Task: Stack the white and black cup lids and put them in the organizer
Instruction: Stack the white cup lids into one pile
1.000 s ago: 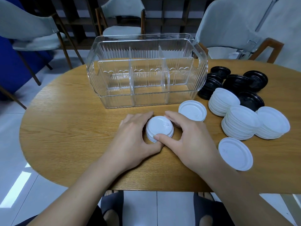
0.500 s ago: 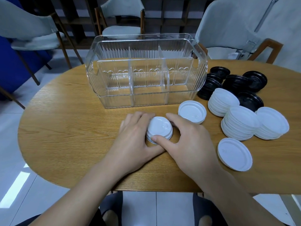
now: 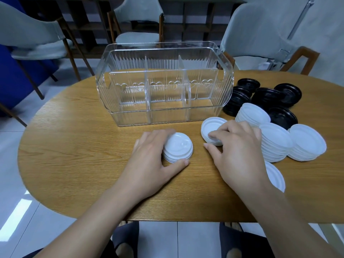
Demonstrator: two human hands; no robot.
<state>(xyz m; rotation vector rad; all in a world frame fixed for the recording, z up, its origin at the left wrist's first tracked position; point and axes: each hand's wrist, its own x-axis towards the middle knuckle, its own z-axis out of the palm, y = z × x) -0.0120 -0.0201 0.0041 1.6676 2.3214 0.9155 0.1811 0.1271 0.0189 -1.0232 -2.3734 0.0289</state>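
My left hand (image 3: 151, 161) grips a short stack of white lids (image 3: 178, 147) on the table, fingers behind it and thumb in front. My right hand (image 3: 238, 151) has its fingertips on an upside-down white lid (image 3: 211, 126) lying to the right, thumb stretched toward its near edge. The clear organizer (image 3: 163, 84) with three empty compartments stands just beyond both hands. Piles of white lids (image 3: 275, 140) and black lids (image 3: 268, 95) sit at the right.
One single white lid (image 3: 275, 175) lies partly under my right wrist. The oval wooden table (image 3: 74, 146) has bare room at the left. Grey chairs stand behind the table.
My right hand has let go of the stack and moved right onto the upside-down lid. My left hand stays on the stack.
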